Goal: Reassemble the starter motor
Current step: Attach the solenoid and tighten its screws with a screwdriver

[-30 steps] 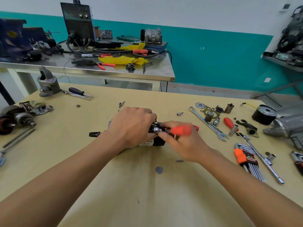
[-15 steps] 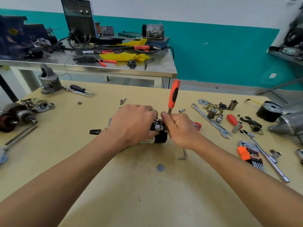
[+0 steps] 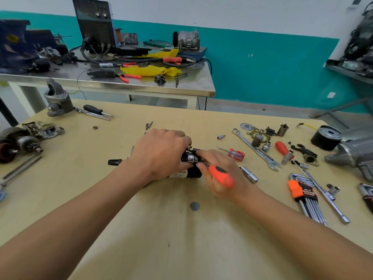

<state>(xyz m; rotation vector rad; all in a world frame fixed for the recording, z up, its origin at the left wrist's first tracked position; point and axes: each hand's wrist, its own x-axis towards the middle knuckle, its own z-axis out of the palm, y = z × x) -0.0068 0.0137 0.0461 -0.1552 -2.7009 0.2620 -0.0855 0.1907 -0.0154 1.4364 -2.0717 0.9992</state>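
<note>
The black starter motor (image 3: pixel 191 173) lies on its side in the middle of the wooden table (image 3: pixel 181 239), mostly hidden under my hands. My left hand (image 3: pixel 161 152) grips it from above, fingers curled over its right end. My right hand (image 3: pixel 220 174) holds an orange-handled ratchet wrench (image 3: pixel 221 176); its handle points toward me and to the right, and its silver socket (image 3: pixel 189 158) sits on the motor's end. A black stub (image 3: pixel 114 162) sticks out of the motor on the left.
Right of my hands lie a loose socket (image 3: pixel 249 174), a small red screwdriver (image 3: pixel 235 153), a spanner (image 3: pixel 256 149), a hex key set (image 3: pixel 304 197), small parts and a grey housing (image 3: pixel 353 156). At the left are an armature (image 3: pixel 18 144) and a nose housing (image 3: pixel 57 100).
The orange handle swung from lying to the right, up to upright, then down toward me on the right. My left hand stayed on the motor.
</note>
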